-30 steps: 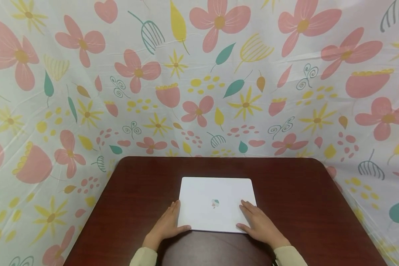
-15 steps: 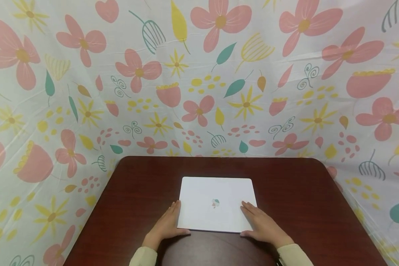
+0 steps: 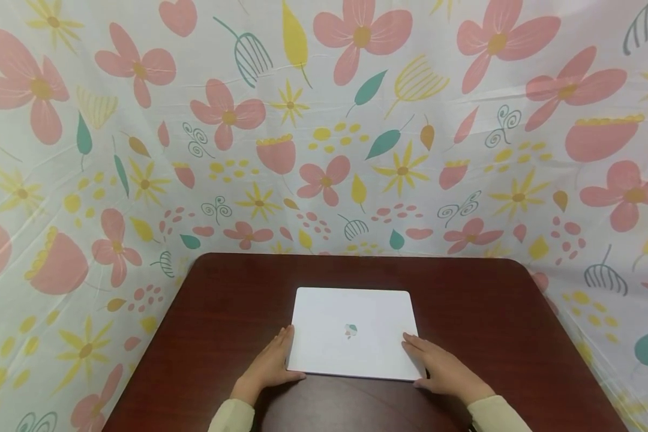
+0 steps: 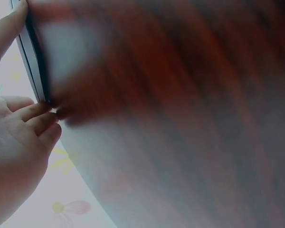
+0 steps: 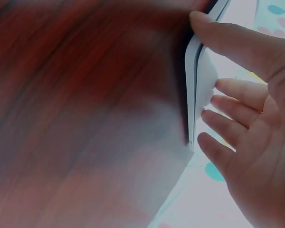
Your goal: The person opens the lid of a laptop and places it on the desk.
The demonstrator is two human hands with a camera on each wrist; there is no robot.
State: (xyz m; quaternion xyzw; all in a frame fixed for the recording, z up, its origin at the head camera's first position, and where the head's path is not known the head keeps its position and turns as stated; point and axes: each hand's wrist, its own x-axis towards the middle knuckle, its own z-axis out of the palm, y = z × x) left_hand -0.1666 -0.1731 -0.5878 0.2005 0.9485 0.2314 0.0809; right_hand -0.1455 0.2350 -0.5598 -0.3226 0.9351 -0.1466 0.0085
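A closed white laptop (image 3: 356, 330) with a small multicoloured logo lies flat on the dark red-brown table (image 3: 237, 300). My left hand (image 3: 270, 363) touches its left side with fingers extended, the thumb by the front left corner. At the other side, my right hand (image 3: 445, 372) has its fingertips at the right edge and its thumb at the front right corner. Both wrist views show the laptop's thin edge (image 5: 192, 90) close up. In the left one, the left fingers (image 4: 40, 121) reach the end of that edge. Neither palm covers the lid.
A floral cloth (image 3: 324, 120) with pink, yellow and teal prints hangs behind the table and along both sides. The table's rounded far corners lie beyond the laptop. Pale sleeves (image 3: 494, 414) cover both forearms.
My right hand has slid right, from over the lid to its right edge, and its thumb has moved to the front corner. The left hand and the laptop have stayed nearly the same.
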